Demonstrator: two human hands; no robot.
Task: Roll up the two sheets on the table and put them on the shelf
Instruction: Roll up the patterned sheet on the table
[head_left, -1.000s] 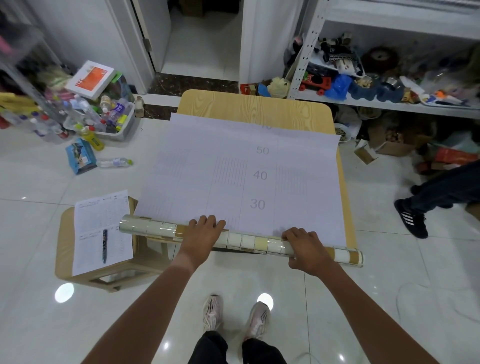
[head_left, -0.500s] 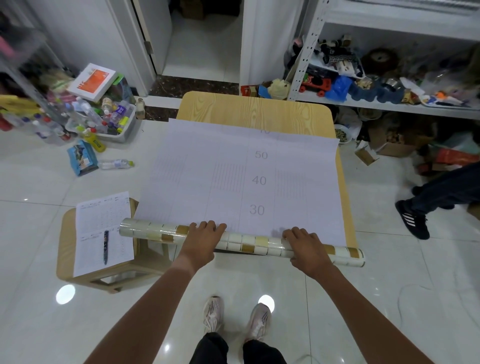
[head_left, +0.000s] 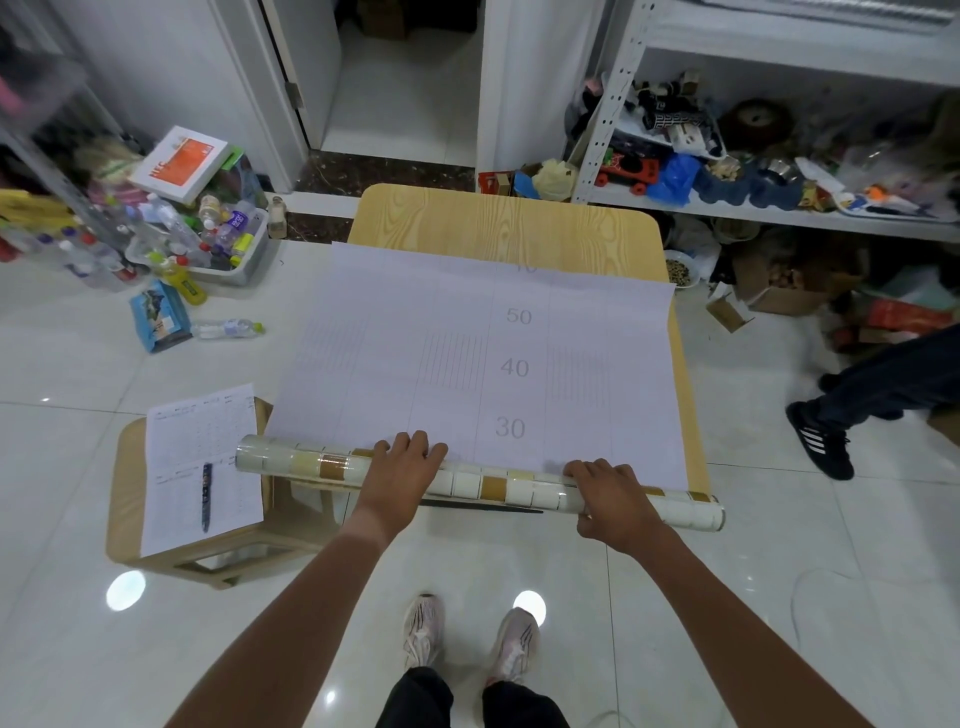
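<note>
Meanwhile, both the left hand (head_left: 402, 467) and right hand (head_left: 610, 496) are curling over the roll (head_left: 478, 480) at the table's (head_left: 509, 218) near edge (its ends overhanging), so uneven pushing is risking a skewed, cone-shaped roll.

We note a wooden table (head_left: 509, 218) bearing a partly rolled sheet (head_left: 467, 353); its roll (head_left: 483, 480) lies along the near edge.
</note>
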